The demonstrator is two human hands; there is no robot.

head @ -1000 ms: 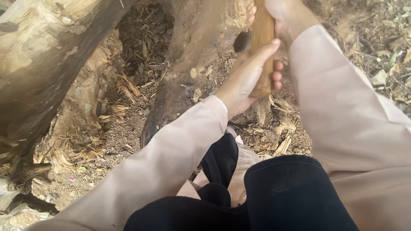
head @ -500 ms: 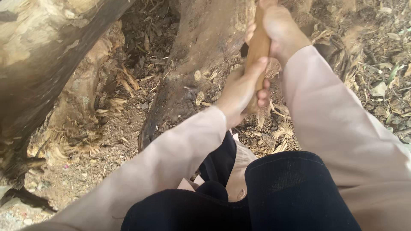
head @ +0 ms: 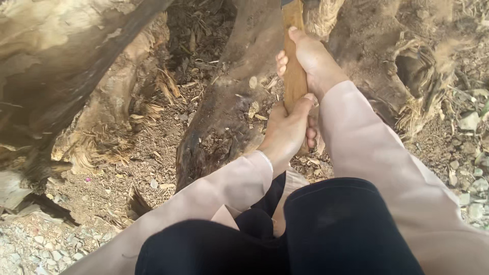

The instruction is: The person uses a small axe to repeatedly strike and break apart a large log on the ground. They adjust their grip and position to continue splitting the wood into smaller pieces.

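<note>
I see bare dirt ground [head: 127, 168] strewn with wood chips [head: 163, 86], grey gravel [head: 35, 244], and thick tree roots [head: 224, 117].

Outdoors, rough ground: bare soil [head: 127, 168], scattered wood chips [head: 254, 109], gravel [head: 35, 244], large weathered tree stump [head: 61, 66] with exposed roots [head: 219, 127].

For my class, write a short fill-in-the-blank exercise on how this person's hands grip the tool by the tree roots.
1. Both hands grip a long ____ handle.
2. The right hand sits ____ the left hand on the handle.
3. Behind the handle lies a thick tree ____.
4. The sleeves are pale pink and the trousers are ____.

Missing words: wooden; above; root; black
</note>
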